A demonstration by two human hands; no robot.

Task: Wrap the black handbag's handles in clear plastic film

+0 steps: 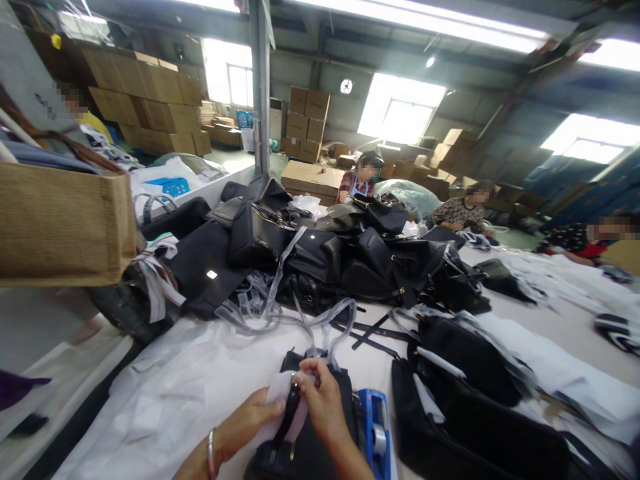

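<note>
A black bag [311, 460] lies on the table right in front of me. Across its front runs a short black strap [287, 421] with a gold-coloured metal fitting near its upper end. My left hand [253, 417], with a bangle on the wrist, grips a piece of thin white paper [277, 387] beside the strap, thumb on top. The fingers of my right hand [320, 392] are pinched on the strap at its upper end, next to the metal fitting. Plastic-wrapped straps [345, 313] trail from the top of the bag.
A blue tape dispenser [375, 423] stands right of the bag. Black bags [480, 400] with white paper lie further right. A heap of black bags [315, 257] fills the table's far side. White sheeting [145, 407] covers the left. Several people sit beyond; a woven box [60, 227] juts in left.
</note>
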